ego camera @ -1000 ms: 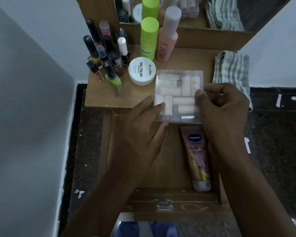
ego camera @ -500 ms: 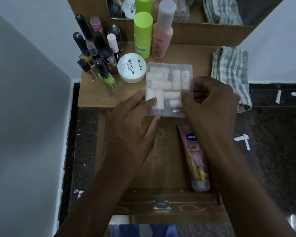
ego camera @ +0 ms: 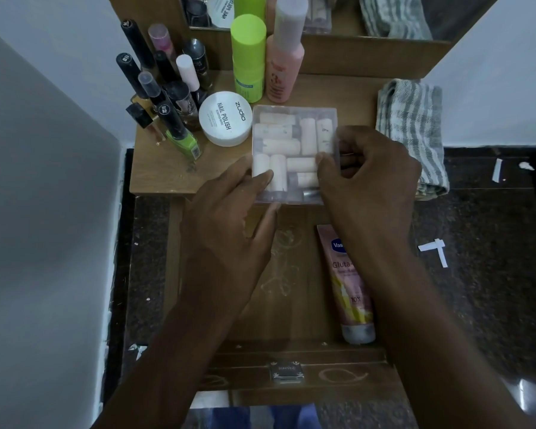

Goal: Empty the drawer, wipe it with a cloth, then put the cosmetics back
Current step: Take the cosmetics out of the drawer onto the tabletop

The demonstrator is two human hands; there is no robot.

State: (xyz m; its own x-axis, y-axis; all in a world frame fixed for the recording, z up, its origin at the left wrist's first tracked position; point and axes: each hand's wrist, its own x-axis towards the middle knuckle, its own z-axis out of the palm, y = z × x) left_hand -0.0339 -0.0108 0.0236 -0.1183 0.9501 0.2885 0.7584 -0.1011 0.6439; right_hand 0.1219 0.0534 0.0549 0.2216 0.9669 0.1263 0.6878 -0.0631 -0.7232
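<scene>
A clear plastic box (ego camera: 291,140) of pale pink tubes lies across the front edge of the wooden shelf top (ego camera: 167,178), its near end overhanging the open drawer (ego camera: 291,305). My left hand (ego camera: 229,224) grips the box's near left corner. My right hand (ego camera: 365,184) pinches its right side. In the drawer a pink Vaseline tube (ego camera: 350,292) lies along the right wall, partly hidden by my right forearm. The striped grey cloth (ego camera: 412,131) is folded on the shelf's right end.
On the shelf stand several nail polish bottles (ego camera: 167,97), a white Zudio nail polish remover tub (ego camera: 225,119), a lime green bottle (ego camera: 248,60) and a pink bottle (ego camera: 283,54). A mirror (ego camera: 322,13) rises behind. White walls flank the unit; dark floor (ego camera: 477,243) below.
The box has shifted slightly away from me, further onto the shelf, with both hands still on it. The camera view drifted a little.
</scene>
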